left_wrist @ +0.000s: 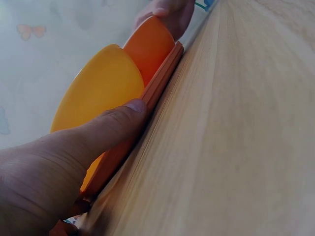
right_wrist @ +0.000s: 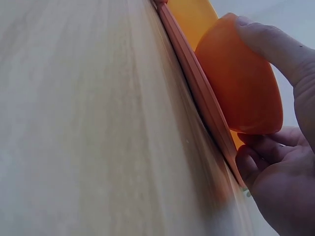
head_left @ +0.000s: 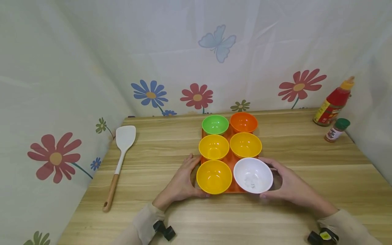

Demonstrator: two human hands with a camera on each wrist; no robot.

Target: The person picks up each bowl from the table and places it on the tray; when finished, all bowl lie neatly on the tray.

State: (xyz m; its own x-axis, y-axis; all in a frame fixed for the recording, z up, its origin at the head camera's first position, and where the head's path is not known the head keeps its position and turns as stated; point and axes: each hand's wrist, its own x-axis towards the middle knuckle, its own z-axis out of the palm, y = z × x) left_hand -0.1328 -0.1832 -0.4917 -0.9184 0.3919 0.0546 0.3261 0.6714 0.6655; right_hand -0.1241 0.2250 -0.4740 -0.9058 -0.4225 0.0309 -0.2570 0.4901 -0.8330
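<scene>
An orange tray [head_left: 234,186] lies on the table with bowls in two columns: a green bowl [head_left: 215,125] and an orange bowl [head_left: 243,122] at the back, yellow bowls [head_left: 213,147] in the middle, another yellow bowl [head_left: 214,177] at front left. At front right sits a bowl with a white inside [head_left: 252,175]; its outside looks orange in the right wrist view. My left hand [head_left: 184,180] grips the tray's front left corner, thumb along the front edge. My right hand [head_left: 283,180] holds the white-lined bowl by its right side, thumb near the rim, fingers behind.
A white spatula [head_left: 125,137] with a wooden handle lies at the left. At the back right stand a red sauce bottle [head_left: 333,105] and a small green-capped spice jar [head_left: 337,130]. A flowered curtain [head_left: 171,51] borders the wooden table [head_left: 239,221] behind and on both sides.
</scene>
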